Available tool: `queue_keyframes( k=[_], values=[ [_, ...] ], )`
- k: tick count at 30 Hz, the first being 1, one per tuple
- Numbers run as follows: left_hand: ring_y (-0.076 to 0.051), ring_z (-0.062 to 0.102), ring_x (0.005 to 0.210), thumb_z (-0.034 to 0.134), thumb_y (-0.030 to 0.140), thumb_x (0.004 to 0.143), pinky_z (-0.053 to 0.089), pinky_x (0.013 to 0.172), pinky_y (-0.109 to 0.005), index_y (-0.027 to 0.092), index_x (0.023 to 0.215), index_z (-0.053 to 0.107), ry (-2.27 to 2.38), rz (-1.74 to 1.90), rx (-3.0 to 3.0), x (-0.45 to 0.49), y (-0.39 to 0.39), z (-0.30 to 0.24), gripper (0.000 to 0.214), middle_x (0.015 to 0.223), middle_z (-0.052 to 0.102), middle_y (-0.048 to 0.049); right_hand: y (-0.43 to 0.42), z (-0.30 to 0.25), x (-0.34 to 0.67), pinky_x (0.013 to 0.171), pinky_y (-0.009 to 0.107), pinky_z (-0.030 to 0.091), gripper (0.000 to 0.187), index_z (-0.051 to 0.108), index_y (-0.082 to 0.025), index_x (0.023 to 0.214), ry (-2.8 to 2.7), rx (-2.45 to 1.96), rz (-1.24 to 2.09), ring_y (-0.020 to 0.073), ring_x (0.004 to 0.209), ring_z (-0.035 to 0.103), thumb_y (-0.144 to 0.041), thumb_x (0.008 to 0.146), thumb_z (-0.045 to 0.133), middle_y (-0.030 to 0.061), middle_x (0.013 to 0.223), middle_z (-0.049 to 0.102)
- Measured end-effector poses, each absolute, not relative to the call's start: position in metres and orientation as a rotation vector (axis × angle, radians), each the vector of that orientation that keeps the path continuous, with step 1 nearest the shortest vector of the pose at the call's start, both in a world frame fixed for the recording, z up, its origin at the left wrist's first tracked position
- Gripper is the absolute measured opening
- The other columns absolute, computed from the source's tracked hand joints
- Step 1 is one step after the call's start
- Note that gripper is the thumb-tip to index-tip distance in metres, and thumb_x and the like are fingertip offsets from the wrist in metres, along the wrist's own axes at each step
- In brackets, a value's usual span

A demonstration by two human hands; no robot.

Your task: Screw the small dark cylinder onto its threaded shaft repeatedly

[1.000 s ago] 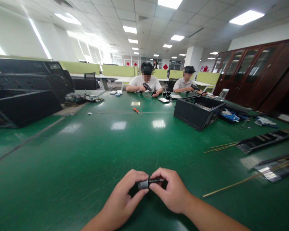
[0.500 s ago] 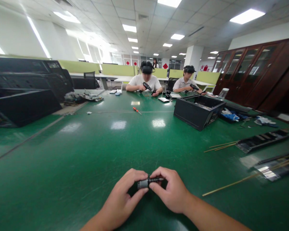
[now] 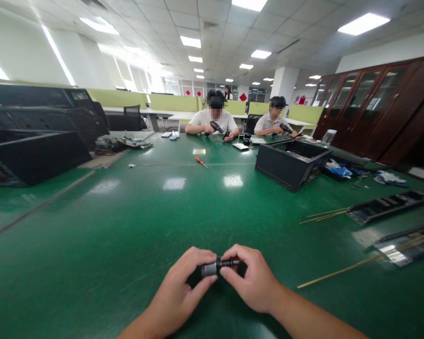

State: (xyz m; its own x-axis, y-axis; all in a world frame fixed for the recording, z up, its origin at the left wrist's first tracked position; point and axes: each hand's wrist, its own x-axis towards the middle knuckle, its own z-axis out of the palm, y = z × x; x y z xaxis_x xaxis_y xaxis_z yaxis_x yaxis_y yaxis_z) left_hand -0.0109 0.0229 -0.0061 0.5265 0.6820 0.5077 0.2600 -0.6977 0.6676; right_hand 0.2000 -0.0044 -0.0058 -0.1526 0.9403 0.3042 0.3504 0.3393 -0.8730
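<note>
Low in the head view, a small motor [image 3: 209,270] lies on its side between my hands, close above or on the green table. It has a grey cylindrical body and a thin black ringed shaft that points right and ends in a metallic tip. My left hand [image 3: 185,280] grips the grey body between thumb and fingers. With thumb and index finger, my right hand [image 3: 249,275] pinches the black shaft end near where it meets the body. My fingertips hide part of the join.
A red-handled screwdriver [image 3: 199,161] lies farther up the green table [image 3: 144,212]. Black computer cases stand at left [image 3: 38,155] and right [image 3: 291,165]. Thin sticks [image 3: 339,269] and dark trays [image 3: 388,206] lie at right. Two co-workers [image 3: 212,120] hold power drills across the table.
</note>
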Motion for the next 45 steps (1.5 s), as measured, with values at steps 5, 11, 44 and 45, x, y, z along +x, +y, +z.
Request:
queue_keyframes(
  k=[5, 11, 44, 45],
  values=[
    [-0.016, 0.064, 0.102, 0.063, 0.017, 0.093, 0.053, 0.09, -0.028, 0.029, 0.118, 0.059, 0.756, 1.085, 2.248, -0.0107, 0.0229, -0.0053, 0.029, 0.109, 0.067, -0.0024, -0.0057, -0.0043, 0.2001, 0.068, 0.025, 0.045, 0.008, 0.07, -0.019, 0.089, -1.696, -1.174, 0.812, 0.0155, 0.07, 0.061, -0.019, 0.081, 0.068, 0.0007, 0.078, 0.069],
    [-0.015, 0.064, 0.103, 0.063, 0.016, 0.092, 0.053, 0.091, -0.028, 0.03, 0.119, 0.06, 0.756, 1.085, 2.247, -0.0111, 0.0235, -0.005, 0.03, 0.11, 0.067, -0.002, -0.0047, -0.0044, 0.2003, 0.068, 0.025, 0.046, 0.009, 0.07, -0.019, 0.09, -1.697, -1.167, 0.804, 0.0153, 0.071, 0.062, -0.019, 0.081, 0.068, 0.0006, 0.078, 0.068],
    [-0.018, 0.066, 0.1, 0.066, 0.02, 0.091, 0.053, 0.089, -0.03, 0.025, 0.116, 0.062, 0.829, 1.141, 2.236, -0.0122, 0.024, -0.0037, 0.026, 0.108, 0.068, -0.0049, -0.003, -0.0035, 0.2041, 0.07, 0.025, 0.046, 0.01, 0.068, -0.019, 0.094, -1.658, -1.165, 0.853, 0.0148, 0.07, 0.06, -0.022, 0.086, 0.065, -0.0001, 0.077, 0.065],
    [-0.018, 0.066, 0.1, 0.066, 0.02, 0.091, 0.053, 0.089, -0.03, 0.025, 0.116, 0.062, 0.831, 1.139, 2.235, -0.0127, 0.0241, -0.0037, 0.025, 0.108, 0.068, -0.0051, -0.0032, -0.0033, 0.2039, 0.07, 0.025, 0.046, 0.01, 0.068, -0.019, 0.094, -1.657, -1.166, 0.853, 0.0147, 0.071, 0.06, -0.022, 0.086, 0.065, -0.0001, 0.077, 0.065]
  ],
)
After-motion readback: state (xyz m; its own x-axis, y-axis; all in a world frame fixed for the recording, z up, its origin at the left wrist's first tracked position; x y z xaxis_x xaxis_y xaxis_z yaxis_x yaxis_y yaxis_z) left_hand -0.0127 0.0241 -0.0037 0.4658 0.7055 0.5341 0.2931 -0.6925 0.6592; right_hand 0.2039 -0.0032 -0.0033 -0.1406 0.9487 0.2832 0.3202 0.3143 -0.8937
